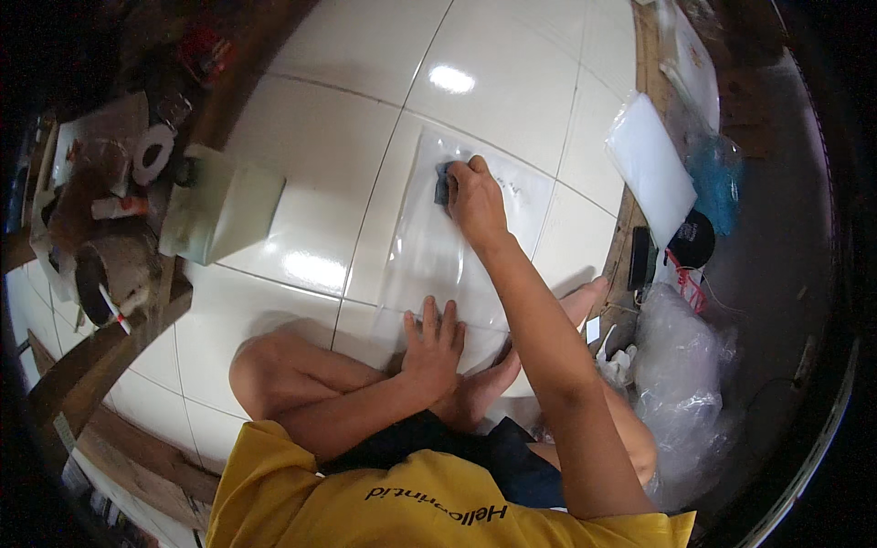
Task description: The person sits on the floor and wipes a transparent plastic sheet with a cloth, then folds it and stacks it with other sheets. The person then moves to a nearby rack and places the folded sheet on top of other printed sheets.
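A clear plastic sheet or bag [425,260] lies flat on the tiled floor in front of my crossed legs. My right hand [477,203] is near its far end, fingers closed round a small dark cloth [442,185] that touches the plastic. Small dark marks show on the sheet just right of that hand. At the near end, my left hand [432,345] rests palm down with its fingers spread, holding nothing. My right forearm crosses above the sheet's right side.
White glossy tiles [324,155] surround the sheet. On the left stand a pale box-like block [228,205], a tape roll [153,153] and wooden beams. To the right are a stack of clear plastic packs [649,169], a black round object [692,239] and a heap of crumpled clear plastic [681,365].
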Demonstrator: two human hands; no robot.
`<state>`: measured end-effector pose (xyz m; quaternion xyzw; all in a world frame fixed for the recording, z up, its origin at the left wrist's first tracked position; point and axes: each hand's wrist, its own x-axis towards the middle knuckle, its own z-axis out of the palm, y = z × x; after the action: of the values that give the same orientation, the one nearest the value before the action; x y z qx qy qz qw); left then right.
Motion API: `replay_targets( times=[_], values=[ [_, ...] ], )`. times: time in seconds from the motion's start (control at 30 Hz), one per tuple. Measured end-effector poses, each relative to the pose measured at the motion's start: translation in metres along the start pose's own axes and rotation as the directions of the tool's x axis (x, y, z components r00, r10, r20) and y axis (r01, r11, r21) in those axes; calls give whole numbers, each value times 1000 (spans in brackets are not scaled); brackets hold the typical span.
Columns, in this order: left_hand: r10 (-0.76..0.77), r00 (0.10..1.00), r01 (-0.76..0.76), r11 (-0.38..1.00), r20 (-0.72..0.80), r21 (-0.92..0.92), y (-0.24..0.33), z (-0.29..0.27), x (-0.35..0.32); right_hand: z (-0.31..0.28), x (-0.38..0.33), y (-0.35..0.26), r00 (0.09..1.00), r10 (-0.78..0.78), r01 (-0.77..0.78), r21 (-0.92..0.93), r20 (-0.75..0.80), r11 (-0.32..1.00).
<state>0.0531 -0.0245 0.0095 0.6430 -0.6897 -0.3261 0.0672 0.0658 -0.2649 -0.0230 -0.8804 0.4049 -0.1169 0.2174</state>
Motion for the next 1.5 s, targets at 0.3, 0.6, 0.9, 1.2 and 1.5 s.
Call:
replay_targets(
  times=[0.3, 0.6, 0.9, 1.2, 1.5],
  values=[
    [-150, 927, 123, 987, -342, -101, -93, -91, 56, -17, -64, -20, 993, 85, -97, 156, 77, 983],
    [113, 987, -74, 948, -110, 309, -164, -87, 91, 16, -17, 18, 999, -37, 37, -4, -30, 999],
    [109, 993, -87, 941, -49, 326, -165, -99, 93, -19, -14, 9, 997, 69, -69, 12, -22, 998],
    [99, 993, -76, 954, -65, 290, -170, -90, 88, -22, -11, 56, 993, 113, -114, -22, -44, 993],
    [108, 994, -93, 957, -37, 275, -162, -97, 92, 14, -23, 21, 998, -53, 51, 61, 36, 997]
  ],
)
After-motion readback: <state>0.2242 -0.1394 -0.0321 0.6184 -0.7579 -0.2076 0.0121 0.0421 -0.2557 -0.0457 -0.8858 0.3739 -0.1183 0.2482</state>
